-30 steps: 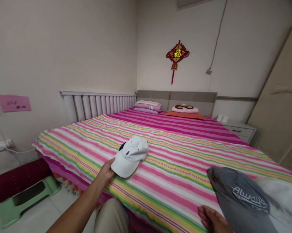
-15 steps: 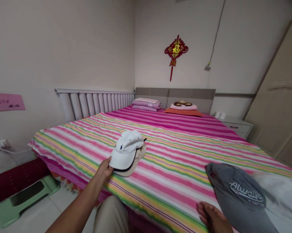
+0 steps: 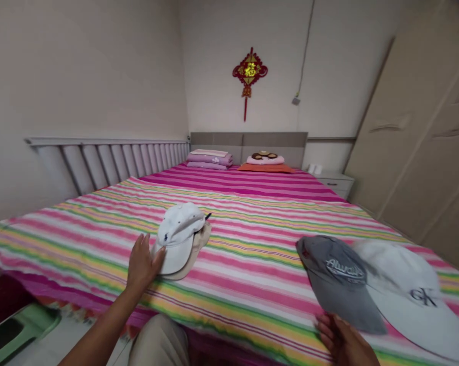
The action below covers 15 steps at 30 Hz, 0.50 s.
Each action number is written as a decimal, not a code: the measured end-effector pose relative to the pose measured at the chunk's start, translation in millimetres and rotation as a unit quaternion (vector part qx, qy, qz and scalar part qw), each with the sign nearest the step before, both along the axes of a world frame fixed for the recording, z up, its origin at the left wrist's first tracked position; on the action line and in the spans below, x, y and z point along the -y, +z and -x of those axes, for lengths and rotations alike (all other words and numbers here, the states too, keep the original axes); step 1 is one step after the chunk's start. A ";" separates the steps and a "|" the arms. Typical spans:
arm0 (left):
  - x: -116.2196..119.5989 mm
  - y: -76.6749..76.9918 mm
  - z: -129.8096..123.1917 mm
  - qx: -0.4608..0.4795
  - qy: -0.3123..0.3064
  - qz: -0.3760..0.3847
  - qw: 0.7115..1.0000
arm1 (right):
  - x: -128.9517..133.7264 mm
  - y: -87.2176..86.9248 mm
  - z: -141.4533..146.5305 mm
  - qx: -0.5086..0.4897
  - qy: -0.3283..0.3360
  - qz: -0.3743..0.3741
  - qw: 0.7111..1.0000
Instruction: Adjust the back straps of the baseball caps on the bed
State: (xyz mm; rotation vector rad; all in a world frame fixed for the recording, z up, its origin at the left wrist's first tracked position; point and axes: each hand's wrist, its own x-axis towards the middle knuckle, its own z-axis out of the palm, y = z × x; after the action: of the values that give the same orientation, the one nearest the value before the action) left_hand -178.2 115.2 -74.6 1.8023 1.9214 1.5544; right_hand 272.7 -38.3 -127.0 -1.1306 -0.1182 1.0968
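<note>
Left hand (image 3: pixel 142 262): fingers spread, resting flat against the brim of the white cap (image 3: pixel 177 235), no longer pinching it as half a second ago. White cap now sits stacked on a beige cap (image 3: pixel 194 254) on the striped bedspread (image 3: pixel 252 223). Right hand (image 3: pixel 345 343): grips the brim of the grey cap (image 3: pixel 338 279), apparently pinched; fingers partly out of frame. Grey cap overlaps another white cap (image 3: pixel 408 295). Placement on the left pile looks finished.

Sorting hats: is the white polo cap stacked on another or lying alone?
Stacked: white cap sits atop a beige cap whose edge shows beneath.
</note>
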 end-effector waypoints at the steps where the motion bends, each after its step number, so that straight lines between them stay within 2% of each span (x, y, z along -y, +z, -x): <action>1: -4.8 -7.2 -3.6 -0.101 -0.018 -0.012 0.995 | 2.8 -0.6 -1.8 0.013 -0.043 -0.007 0.999; 2: -10.1 -15.2 -6.1 -0.177 -0.039 -0.014 0.983 | 5.3 -1.5 -3.7 0.028 -0.084 -0.014 0.996; 4: -20.6 -30.1 -7.6 -0.246 -0.069 -0.014 0.967 | 9.5 -3.5 -7.9 0.055 -0.160 -0.026 0.985; 6: -27.8 -37.9 -5.9 -0.264 -0.077 -0.019 0.961 | 13.3 -4.5 -12.9 0.065 -0.221 -0.036 0.972; 8: -27.4 -36.4 -5.7 -0.246 -0.080 -0.021 0.966 | 16.2 -3.6 -18.4 0.061 -0.248 -0.049 0.965; 11: -6.5 -26.7 -20.4 -0.157 -0.074 -0.058 0.983 | 15.1 1.3 -27.1 0.046 -0.219 -0.063 0.973; 13: 19.7 -26.4 -43.2 -0.059 -0.120 -0.069 0.989 | 9.4 5.8 -32.8 0.045 -0.177 -0.065 0.981; 15: 50.0 -36.7 -73.3 0.060 -0.193 -0.013 0.979 | 1.2 10.1 -36.6 0.062 -0.122 -0.069 0.988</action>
State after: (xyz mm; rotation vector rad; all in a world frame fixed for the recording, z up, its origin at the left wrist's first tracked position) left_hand -104.8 65.1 -111.3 1.8988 1.3977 1.5153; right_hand 309.3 -39.6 -116.8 -1.0567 -0.1475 0.7898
